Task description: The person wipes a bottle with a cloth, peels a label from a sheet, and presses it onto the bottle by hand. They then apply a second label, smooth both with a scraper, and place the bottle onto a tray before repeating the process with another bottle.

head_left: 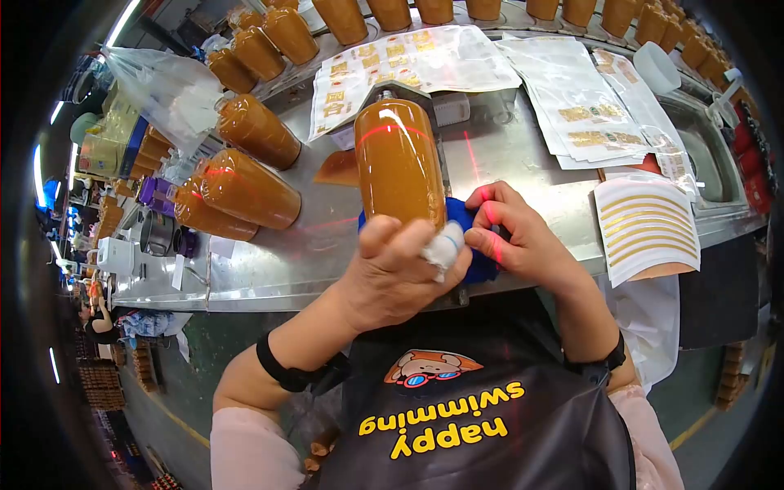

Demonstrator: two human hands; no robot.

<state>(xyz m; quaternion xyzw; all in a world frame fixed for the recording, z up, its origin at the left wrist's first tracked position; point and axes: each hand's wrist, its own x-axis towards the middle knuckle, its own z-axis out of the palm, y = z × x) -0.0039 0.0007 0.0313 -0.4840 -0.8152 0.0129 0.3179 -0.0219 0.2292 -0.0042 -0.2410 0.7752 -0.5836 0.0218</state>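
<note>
A glossy brown bottle (398, 167) lies in front of me on a holder, its neck pointing away and a red laser line across its body. At its near end is my left hand (392, 265), its fingers bent against the base and closed around a white cloth wad (445, 247). My right hand (518, 237) is just right of the bottle, thumb and forefinger pinched together beside a blue cloth (478, 265). Whatever is in that pinch is too small to make out. The blue cloth lies under the near end of the bottle.
More brown bottles (249, 188) lie on the left of the metal table (327, 273). Printed decal sheets (408, 61) cover the back, and a sheet of gold strips (648, 229) is at the right edge. A sink (710, 167) stands far right. Bottles line the track behind.
</note>
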